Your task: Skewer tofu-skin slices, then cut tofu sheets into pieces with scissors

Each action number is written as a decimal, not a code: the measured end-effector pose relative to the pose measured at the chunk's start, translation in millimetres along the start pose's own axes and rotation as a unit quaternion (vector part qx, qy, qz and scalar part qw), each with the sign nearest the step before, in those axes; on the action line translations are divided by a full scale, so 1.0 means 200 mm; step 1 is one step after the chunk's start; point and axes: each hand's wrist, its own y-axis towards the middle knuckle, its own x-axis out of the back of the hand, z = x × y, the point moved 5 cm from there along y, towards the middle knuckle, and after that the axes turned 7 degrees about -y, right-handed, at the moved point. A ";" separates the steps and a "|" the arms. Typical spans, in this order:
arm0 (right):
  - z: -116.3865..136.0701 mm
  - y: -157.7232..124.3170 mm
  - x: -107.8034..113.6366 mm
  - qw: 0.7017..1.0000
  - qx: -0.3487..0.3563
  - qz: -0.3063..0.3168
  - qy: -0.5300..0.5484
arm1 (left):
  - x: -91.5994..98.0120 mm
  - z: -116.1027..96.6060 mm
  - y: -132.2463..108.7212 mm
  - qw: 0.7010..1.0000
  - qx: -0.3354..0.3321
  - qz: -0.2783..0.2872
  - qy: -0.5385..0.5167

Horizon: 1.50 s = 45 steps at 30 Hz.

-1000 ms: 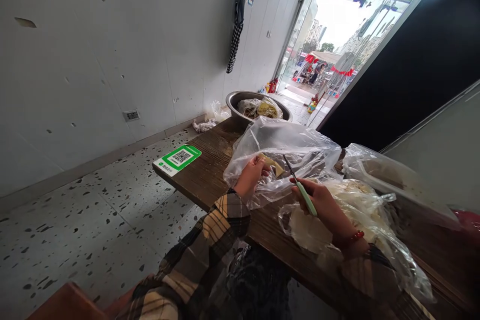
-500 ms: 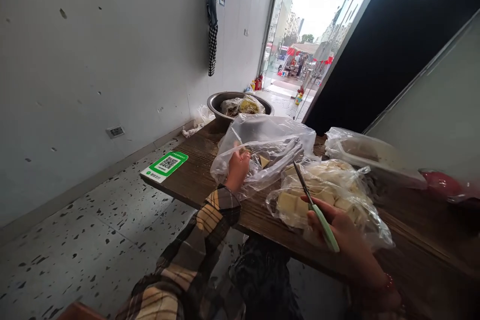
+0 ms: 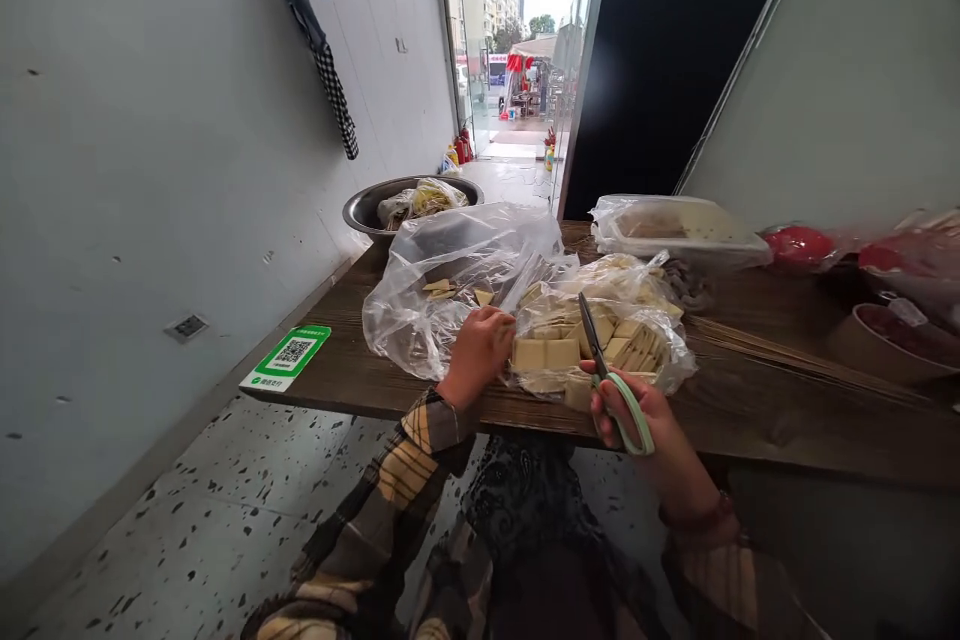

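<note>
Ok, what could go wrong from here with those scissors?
The green-handled scissors in the right hand point toward the clear bag of beige squares, so the blades might nick the plastic. The left hand is at that bag's left side, near the blades, and could get cut if the hands cross. Some squares lie near the edge of the table and might slide off if the bag is tugged.

Looked forward and down from head height, just behind the near edge of the desk (image 3: 750,410) and close above it, facing lengthwise across its top toward the doorway (image 3: 516,148) well beyond.
</note>
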 end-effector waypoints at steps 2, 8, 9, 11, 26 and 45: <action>-0.01 -0.01 -0.01 1.000 -0.002 0.015 0.012 | -0.04 -0.07 -0.02 0.997 -0.027 0.045 0.054; -0.03 -0.04 -0.01 0.999 -0.015 0.034 0.014 | -0.09 -0.13 -0.04 0.976 -0.027 0.138 0.166; -0.03 -0.04 0.00 0.999 -0.018 0.032 0.014 | -0.09 -0.13 -0.04 0.973 -0.024 0.147 0.175; -0.03 -0.05 0.00 0.999 -0.021 0.030 0.017 | -0.10 -0.13 -0.04 0.969 -0.013 0.161 0.185; -0.04 -0.10 0.00 0.999 -0.017 0.046 0.017 | -0.12 -0.22 -0.12 0.983 -0.003 0.129 0.129; -0.12 -0.21 -0.05 0.988 -0.009 0.134 -0.074 | 0.07 -0.19 -0.03 0.851 0.211 -0.045 -0.479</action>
